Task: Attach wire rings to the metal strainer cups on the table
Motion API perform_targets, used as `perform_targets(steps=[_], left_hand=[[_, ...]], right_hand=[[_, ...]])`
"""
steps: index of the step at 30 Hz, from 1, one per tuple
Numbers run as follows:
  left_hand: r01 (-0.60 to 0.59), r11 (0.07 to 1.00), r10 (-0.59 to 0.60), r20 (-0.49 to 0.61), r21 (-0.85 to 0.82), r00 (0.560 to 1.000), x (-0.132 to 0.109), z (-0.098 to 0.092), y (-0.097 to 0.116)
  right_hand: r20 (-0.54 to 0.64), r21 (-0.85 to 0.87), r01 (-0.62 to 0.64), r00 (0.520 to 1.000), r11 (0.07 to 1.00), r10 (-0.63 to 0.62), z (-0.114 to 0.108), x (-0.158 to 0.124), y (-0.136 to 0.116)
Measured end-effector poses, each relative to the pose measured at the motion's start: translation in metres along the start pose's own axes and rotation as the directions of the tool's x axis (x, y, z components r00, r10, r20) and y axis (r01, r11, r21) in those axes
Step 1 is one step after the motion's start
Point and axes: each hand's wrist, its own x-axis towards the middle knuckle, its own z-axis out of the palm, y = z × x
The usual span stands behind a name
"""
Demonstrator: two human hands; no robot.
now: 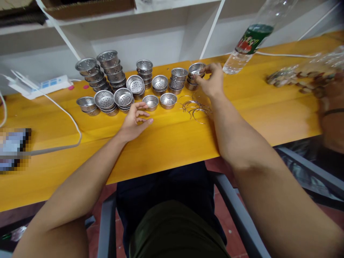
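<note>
Several small perforated metal cups stand in stacks (109,68) along the back of the yellow table (172,143). My right hand (212,81) reaches to the rightmost stack (195,73) and pinches the top cup's rim. My left hand (135,120) rests on the table with its fingers loosely spread and nothing in it, just in front of a single cup (151,102). Another single cup (168,100) sits beside that one. A loose pile of thin wire rings (195,107) lies on the table by my right wrist.
A clear plastic bottle (248,43) with a green label stands at the back right. A white power strip (40,86) and its cable (72,123) lie at the left. Another person's blurred hand (331,107) is at the right edge near small brownish parts (295,77).
</note>
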Motion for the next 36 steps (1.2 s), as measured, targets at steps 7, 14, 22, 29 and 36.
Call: perform_targets(steps=[7,14,22,29,36], left_hand=[[0.008,1.0,-0.008,0.0,0.013,1.0,0.0,0.0,0.001],[-0.015,0.999,0.015,0.013,0.028,1.0,0.0,-0.001,0.004],[0.002,1.0,-0.002,0.001,0.03,1.0,0.0,-0.002,0.006],[0.0,1.0,0.0,0.006,0.027,1.0,0.0,-0.001,0.008],[-0.015,1.0,0.015,-0.003,0.005,1.0,-0.002,0.001,0.002]], right_hand=[[0.087,-0.06,0.075,0.994,0.995,-0.07,-0.017,-0.011,-0.012],[0.149,0.133,0.247,0.952,0.96,-0.266,-0.04,-0.041,-0.075],[0.557,0.206,0.508,0.642,0.836,-0.527,-0.021,-0.074,-0.112],[0.609,0.198,0.499,0.612,0.844,-0.505,-0.014,-0.064,-0.086],[0.347,0.364,0.55,0.669,0.751,-0.658,-0.035,-0.075,-0.109]])
